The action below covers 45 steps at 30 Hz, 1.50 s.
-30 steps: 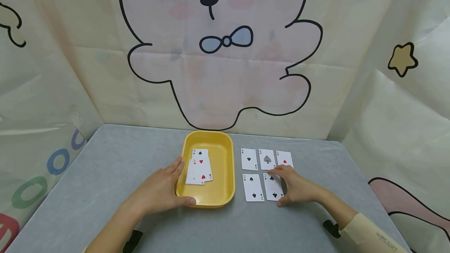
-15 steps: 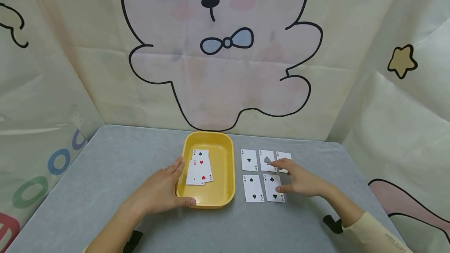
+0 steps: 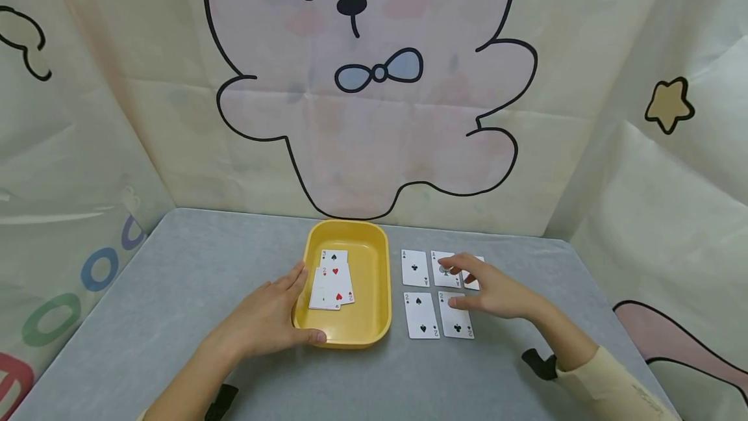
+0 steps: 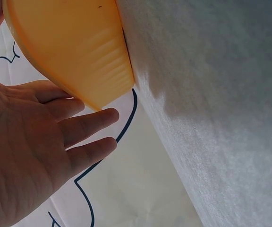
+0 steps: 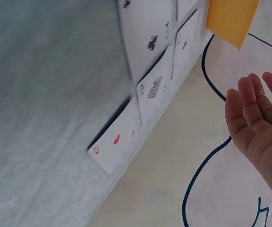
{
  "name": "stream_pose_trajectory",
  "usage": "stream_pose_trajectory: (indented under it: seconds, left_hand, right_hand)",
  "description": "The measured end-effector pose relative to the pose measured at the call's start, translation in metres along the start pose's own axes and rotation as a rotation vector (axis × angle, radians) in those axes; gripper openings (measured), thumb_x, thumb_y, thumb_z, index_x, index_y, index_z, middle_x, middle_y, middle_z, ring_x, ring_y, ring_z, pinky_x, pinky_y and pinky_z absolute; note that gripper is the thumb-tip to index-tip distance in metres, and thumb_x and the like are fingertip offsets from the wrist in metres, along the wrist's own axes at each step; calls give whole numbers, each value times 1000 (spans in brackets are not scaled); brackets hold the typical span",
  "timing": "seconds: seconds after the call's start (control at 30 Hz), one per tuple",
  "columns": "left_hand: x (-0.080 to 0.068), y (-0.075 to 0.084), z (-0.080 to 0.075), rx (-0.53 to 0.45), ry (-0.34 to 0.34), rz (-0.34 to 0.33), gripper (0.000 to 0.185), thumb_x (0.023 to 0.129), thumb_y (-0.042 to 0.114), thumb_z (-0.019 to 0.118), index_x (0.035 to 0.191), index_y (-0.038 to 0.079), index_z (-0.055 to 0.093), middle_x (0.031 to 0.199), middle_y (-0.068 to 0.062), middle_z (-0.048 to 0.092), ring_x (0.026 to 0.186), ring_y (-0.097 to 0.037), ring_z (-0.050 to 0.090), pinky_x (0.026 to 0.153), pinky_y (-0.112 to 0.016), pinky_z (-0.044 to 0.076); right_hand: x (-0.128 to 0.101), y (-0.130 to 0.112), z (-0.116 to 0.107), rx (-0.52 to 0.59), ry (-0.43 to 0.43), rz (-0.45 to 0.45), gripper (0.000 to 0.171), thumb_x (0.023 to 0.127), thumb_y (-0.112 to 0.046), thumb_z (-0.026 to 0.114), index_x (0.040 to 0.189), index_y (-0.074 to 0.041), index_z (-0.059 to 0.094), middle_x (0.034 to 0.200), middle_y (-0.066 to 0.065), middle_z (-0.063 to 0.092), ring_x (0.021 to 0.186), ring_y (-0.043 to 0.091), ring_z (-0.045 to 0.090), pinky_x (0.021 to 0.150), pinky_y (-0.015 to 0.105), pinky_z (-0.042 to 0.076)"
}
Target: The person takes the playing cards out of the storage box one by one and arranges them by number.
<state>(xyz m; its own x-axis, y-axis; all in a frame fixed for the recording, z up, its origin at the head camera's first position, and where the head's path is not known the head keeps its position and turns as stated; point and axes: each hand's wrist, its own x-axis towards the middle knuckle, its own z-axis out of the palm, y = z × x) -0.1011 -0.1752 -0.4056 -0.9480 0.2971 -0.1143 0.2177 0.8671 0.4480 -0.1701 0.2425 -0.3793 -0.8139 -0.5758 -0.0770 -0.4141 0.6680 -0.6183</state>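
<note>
A yellow tray (image 3: 371,304) stands on the table with a small overlapping pile of cards in it; a two of hearts (image 3: 339,283) overlaps a three of spades (image 3: 333,255). My left hand (image 3: 265,317) rests against the tray's left side, thumb at the near rim and fingers nearly straight. Over the face-up cards on the right hovers my right hand (image 3: 497,288), holding nothing, fingers loosely bent. Below it lie the ace of spades (image 3: 451,277), the partly hidden ace of hearts (image 3: 471,284) and the two of clubs (image 3: 458,325).
An ace of clubs (image 3: 415,269) and a two of spades (image 3: 422,317) lie between the tray and the right hand. Grey cloth (image 3: 234,245) covers the table. A curtain (image 3: 374,141) with a cartoon animal hangs behind its far edge.
My right hand has lifted off the two of clubs and moved away from me, now over the aces and the top of that card. The left hand stays at the tray.
</note>
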Motion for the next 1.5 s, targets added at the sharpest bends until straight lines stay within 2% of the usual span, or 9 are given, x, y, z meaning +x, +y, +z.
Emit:
stream_pose_trajectory:
  seconds: [0.17,0.37,0.73,0.97,1.1,1.33,1.5]
  left_hand:
    - [1,-1,0,6,2,5,128,73,75,81,161,-4,32,169,-20,29,148,-40,42,118,-65,33]
    - [1,-2,1,17,13,19,127,74,75,80,161,-4,32,169,-20,29,148,-39,42,118,-65,34]
    - [1,-1,0,6,8,28,128,74,75,80,161,-4,31,169,-20,29,148,-40,42,118,-66,33]
    - [1,-2,0,3,4,16,128,73,76,80,162,-4,31,169,-20,28,149,-41,41,118,-66,32]
    - [1,-2,-1,5,4,22,128,74,76,80,162,-4,31,169,-20,28,148,-41,41,118,-66,32]
    - [0,-3,-1,10,7,34,128,75,76,79,162,-4,30,169,-21,28,148,-41,42,118,-65,33]
    - [0,-2,-1,3,7,41,128,75,77,78,161,-5,30,169,-21,27,147,-41,43,117,-66,33]
  right_hand:
    - [13,-13,0,-8,13,-36,69,92,-32,78,150,-8,52,136,7,60,121,34,57,98,57,51]
    - [32,-31,-2,1,13,-81,64,95,-28,77,151,-9,53,138,6,61,120,26,58,101,55,52]
    - [55,-56,0,17,3,-113,63,95,-31,77,150,-8,55,143,7,60,123,26,58,102,52,52]
    - [75,-69,9,36,-11,-112,62,93,-29,78,150,-12,57,144,4,60,124,23,56,103,47,52]
    - [84,-75,15,51,-14,-120,62,93,-25,78,148,-9,57,144,6,60,124,25,56,101,44,53]
    - [101,-85,30,53,-23,-138,63,93,-23,78,148,-3,56,144,11,60,124,27,57,103,49,52]
    - [110,-89,43,107,-46,-141,60,93,-21,77,147,-3,57,142,11,61,125,30,57,105,54,50]
